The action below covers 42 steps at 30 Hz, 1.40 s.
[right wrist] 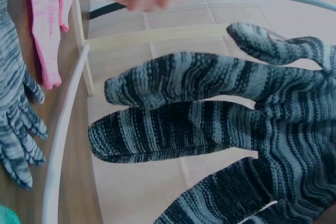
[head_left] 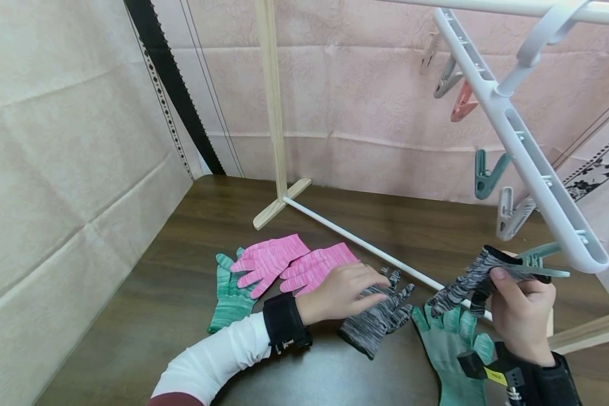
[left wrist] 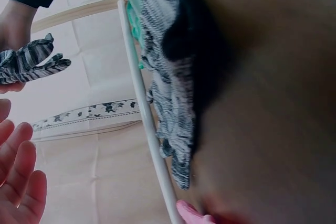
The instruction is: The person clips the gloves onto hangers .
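My right hand (head_left: 525,310) pinches a black-and-grey knit glove (head_left: 467,282) by its cuff, thumb on top. In the right wrist view, the glove's striped fingers (right wrist: 173,135) hang loose. A pale green clip (head_left: 543,270) at the near end of the white hanger (head_left: 512,121) overlaps the cuff. My left hand (head_left: 342,290) holds nothing, its fingers loosely bent above the table. Below and beside it lies a second black-and-grey glove (head_left: 373,316), partly hidden by that hand. The left wrist view shows this hand's fingers (left wrist: 21,171) apart from any glove.
Two pink gloves (head_left: 271,256) and a green glove (head_left: 232,299) lie at the left; another green glove (head_left: 449,349) is under my right forearm. Grey, pink and green clips (head_left: 487,175) hang from the hanger. The rack's wooden post (head_left: 271,101) and white lower bar (head_left: 365,245) stand behind.
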Each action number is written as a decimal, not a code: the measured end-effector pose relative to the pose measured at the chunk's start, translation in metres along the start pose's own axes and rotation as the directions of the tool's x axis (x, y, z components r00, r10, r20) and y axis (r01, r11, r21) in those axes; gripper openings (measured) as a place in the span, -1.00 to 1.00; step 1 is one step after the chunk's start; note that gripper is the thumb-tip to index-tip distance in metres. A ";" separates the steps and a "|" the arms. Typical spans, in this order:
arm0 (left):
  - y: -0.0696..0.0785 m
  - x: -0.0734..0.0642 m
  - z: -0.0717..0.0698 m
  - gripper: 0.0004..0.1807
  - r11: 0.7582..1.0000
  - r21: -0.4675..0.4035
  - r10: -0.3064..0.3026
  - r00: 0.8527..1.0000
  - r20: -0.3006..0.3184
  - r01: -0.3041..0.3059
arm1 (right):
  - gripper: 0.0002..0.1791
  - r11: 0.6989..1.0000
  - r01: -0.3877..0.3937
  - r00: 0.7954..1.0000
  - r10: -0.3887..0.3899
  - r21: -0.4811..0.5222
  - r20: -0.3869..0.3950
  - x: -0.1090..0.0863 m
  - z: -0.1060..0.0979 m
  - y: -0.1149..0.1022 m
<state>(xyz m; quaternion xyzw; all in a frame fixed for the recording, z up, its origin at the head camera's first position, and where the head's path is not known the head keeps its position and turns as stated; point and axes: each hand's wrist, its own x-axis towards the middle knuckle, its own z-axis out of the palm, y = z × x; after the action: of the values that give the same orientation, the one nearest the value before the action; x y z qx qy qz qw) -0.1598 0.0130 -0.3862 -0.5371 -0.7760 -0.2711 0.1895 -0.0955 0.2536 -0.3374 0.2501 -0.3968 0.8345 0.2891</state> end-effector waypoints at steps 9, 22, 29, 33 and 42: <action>-0.003 -0.011 0.004 -0.83 1.000 -0.028 0.000 0.994 0.106 0.003 | -0.74 0.996 -0.064 0.994 0.059 0.058 0.092 0.005 -0.011 -0.008; -0.005 -0.019 0.006 -0.83 1.000 0.012 -0.009 0.962 0.272 0.006 | -0.73 0.997 -0.042 0.996 0.037 0.058 0.079 0.009 -0.022 -0.016; -0.003 -0.019 0.004 -0.77 0.997 0.077 -0.009 0.916 0.401 -0.024 | -0.74 0.999 -0.035 0.996 0.033 0.023 0.083 0.010 -0.026 -0.020; 0.001 -0.018 0.001 -0.70 0.992 0.109 -0.001 0.887 0.461 -0.056 | -0.75 1.000 -0.029 0.997 0.029 0.008 0.076 0.011 -0.028 -0.022; 0.008 -0.018 -0.002 -0.51 0.985 0.163 -0.066 0.772 0.632 -0.049 | -0.77 0.999 -0.027 0.998 0.029 -0.037 0.049 0.010 -0.033 -0.027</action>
<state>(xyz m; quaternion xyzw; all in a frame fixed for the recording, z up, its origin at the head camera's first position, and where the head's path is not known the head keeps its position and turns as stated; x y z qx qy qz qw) -0.1459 0.0003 -0.3933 -0.5755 -0.8168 -0.0075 -0.0398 -0.0903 0.2972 -0.3355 0.2597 -0.4224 0.8247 0.2719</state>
